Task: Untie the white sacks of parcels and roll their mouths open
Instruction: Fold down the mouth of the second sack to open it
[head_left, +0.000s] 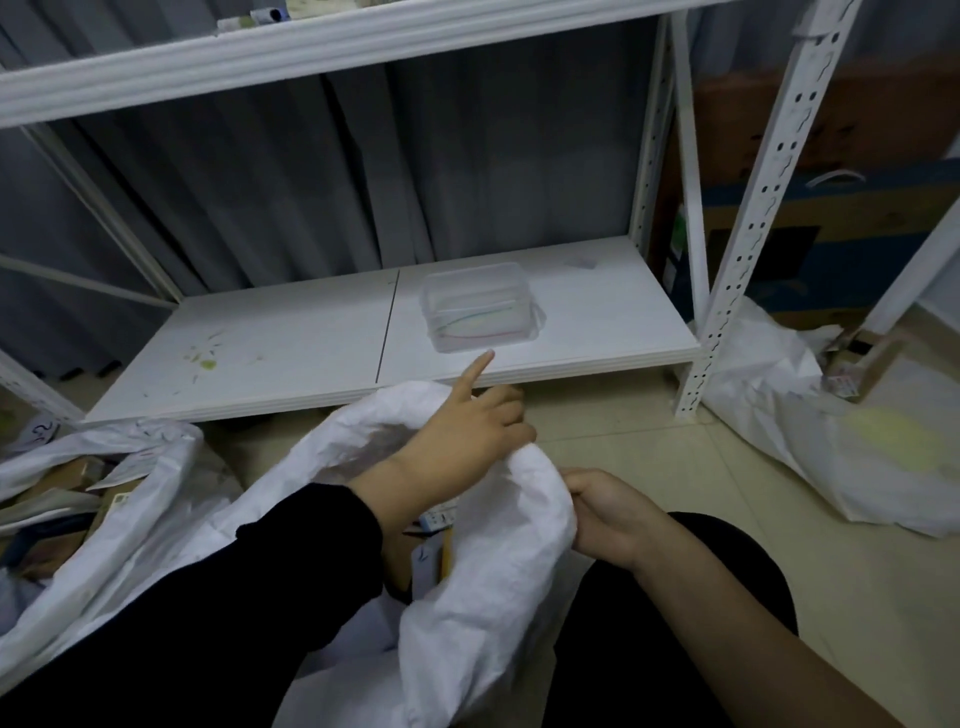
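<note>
Left hand (470, 434), right hand (610, 514) grip nearest sack (483, 597); second sack (130, 499) left, third sack (789, 431) right.

tub (480, 306) on shelf (291, 358), sacks (498, 571) in front, box (862, 358) far rt

Little here can actually be read. On the far rim of the left sack (166, 457) there is a pen scrawl (40, 431) that looks like a "2" with another stroke beside it; I cannot make out more. Thinner pen strokes (156, 430) run along the same rim, with no legible letters. A parcel (111, 506) in that sack carries a small printed label, too blurred to read. In the middle sack (493, 571) a blue-edged label (439, 517) shows tiny print, also unreadable. By the right-hand rack, a small box (878, 358) has a sticker (841, 384) with reddish print that is too small to read. The big carton (857, 119) behind bears dark marks, none legible.
</note>
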